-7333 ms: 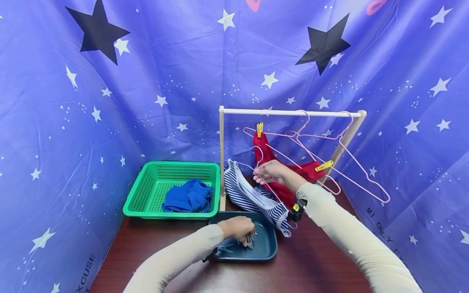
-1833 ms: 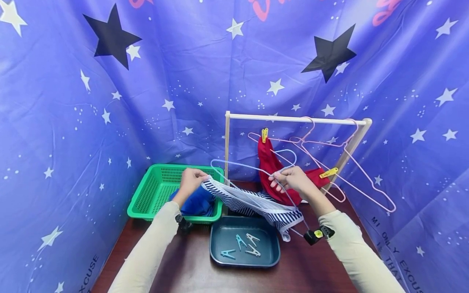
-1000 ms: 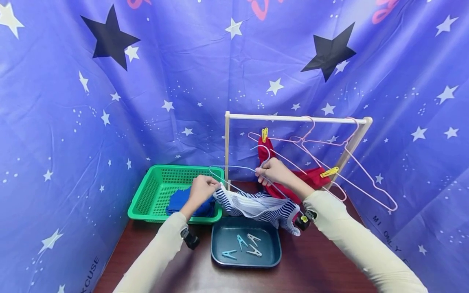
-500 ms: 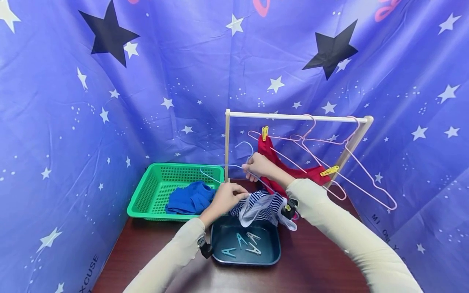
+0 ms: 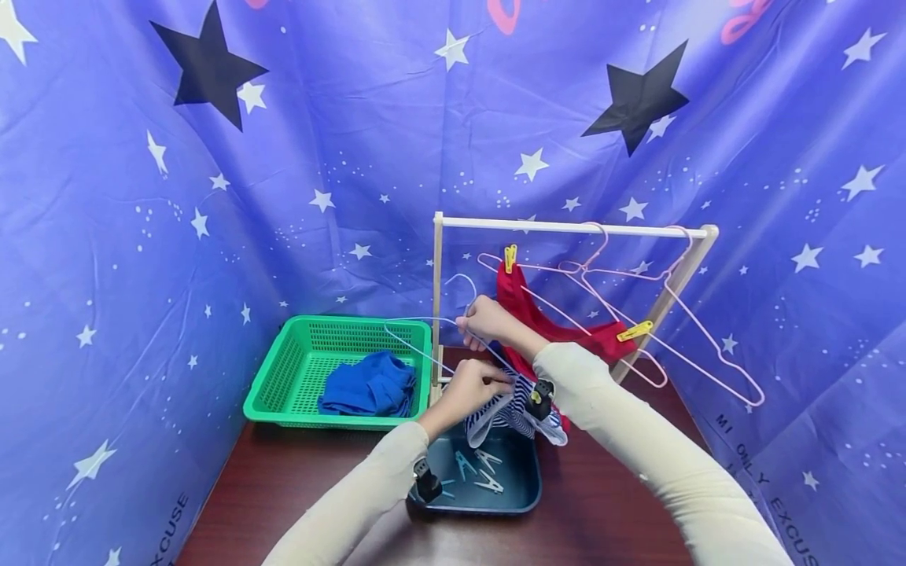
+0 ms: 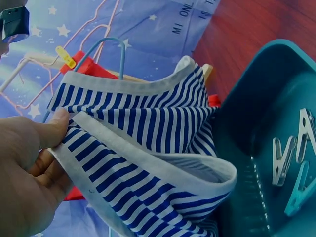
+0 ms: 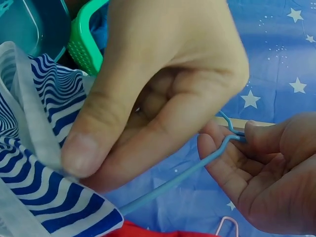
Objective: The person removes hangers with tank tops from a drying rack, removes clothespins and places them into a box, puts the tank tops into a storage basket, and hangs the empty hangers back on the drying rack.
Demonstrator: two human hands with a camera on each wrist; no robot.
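Observation:
My right hand (image 5: 490, 324) pinches a light blue wire hanger (image 7: 173, 181) at its neck, hook upward, in front of the rack. Below it, my left hand (image 5: 463, 393) pinches the white-trimmed edge of a blue-and-white striped garment (image 6: 148, 118) between thumb and fingers. In the right wrist view, one blue hanger arm runs from the right hand to the striped cloth beside the left fingertips. The garment droops over the back of a dark teal tray (image 5: 520, 479), bunched in folds. Light blue and white clothes pegs (image 5: 488, 481) lie in that tray; my left wrist camera hides part of it.
A wooden rack (image 5: 538, 226) stands behind, bearing pink hangers (image 5: 708, 334). Yellow pegs (image 5: 635, 331) clip a red garment (image 5: 566, 334) to one of them. At left sits a green basket (image 5: 283, 417) with a blue cloth (image 5: 368, 385) inside.
Earliest, my left hand was among the pegs in the tray. Later it pulled the garment's edge out leftward; since then it has moved right with that edge, while the hanger shifted left.

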